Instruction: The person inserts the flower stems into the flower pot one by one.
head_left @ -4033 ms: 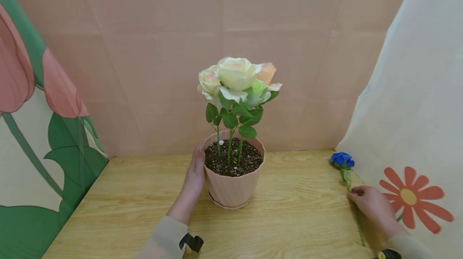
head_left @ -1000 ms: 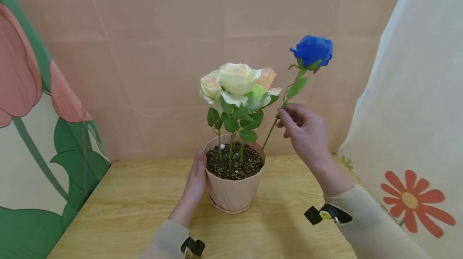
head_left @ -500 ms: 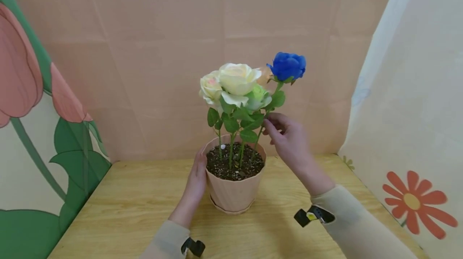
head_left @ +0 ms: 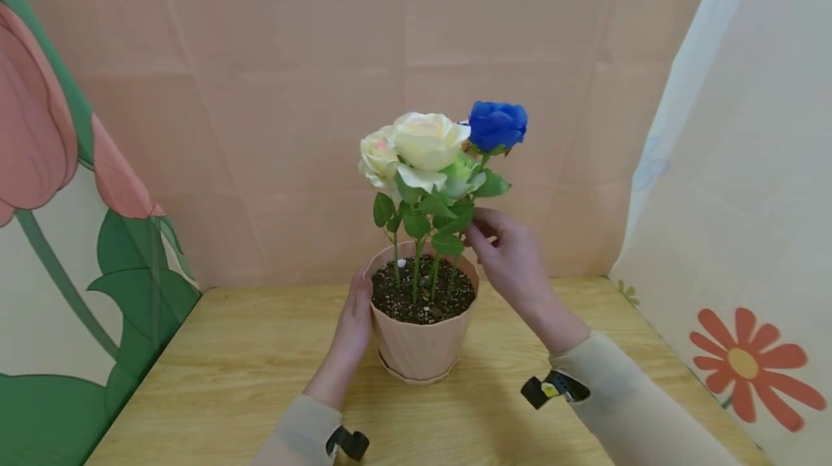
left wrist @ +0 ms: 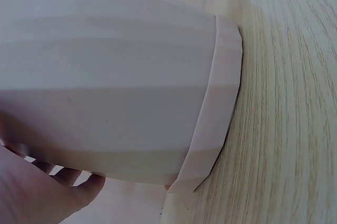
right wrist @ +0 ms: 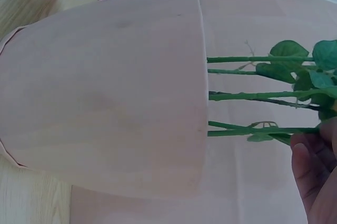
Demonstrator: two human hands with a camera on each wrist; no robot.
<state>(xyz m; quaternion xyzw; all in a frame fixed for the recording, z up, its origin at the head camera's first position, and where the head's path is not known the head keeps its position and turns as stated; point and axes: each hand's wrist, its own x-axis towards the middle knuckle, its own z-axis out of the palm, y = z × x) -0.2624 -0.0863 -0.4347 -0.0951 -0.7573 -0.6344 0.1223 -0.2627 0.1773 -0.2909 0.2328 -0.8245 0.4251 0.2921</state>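
Observation:
A pale pink flower pot (head_left: 422,347) of dark soil stands upright on its saucer, with several artificial roses in it. My left hand (head_left: 353,314) holds the pot's left side, fingers curved along the wall in the left wrist view (left wrist: 37,195). On the right, my right hand (head_left: 513,256) pinches the stem of a blue rose (head_left: 498,125) between thumb and fingers, just below its leaves. That stem reaches down behind the pot's rim in the right wrist view, where my right hand (right wrist: 318,166) shows at the edge. A large cream rose (head_left: 425,141) stands left of the blue one.
The pot stands on a wood-grain table (head_left: 260,350). A pink backdrop (head_left: 279,126) hangs behind the table. At the left is a tulip-printed panel (head_left: 133,264), and at the right a white cloth (head_left: 747,199) with a printed red flower.
My right hand has lifted the blue rose from the table's right side, brought it left to the pot, and lowered and straightened it among the other roses. My left hand has stayed on the pot.

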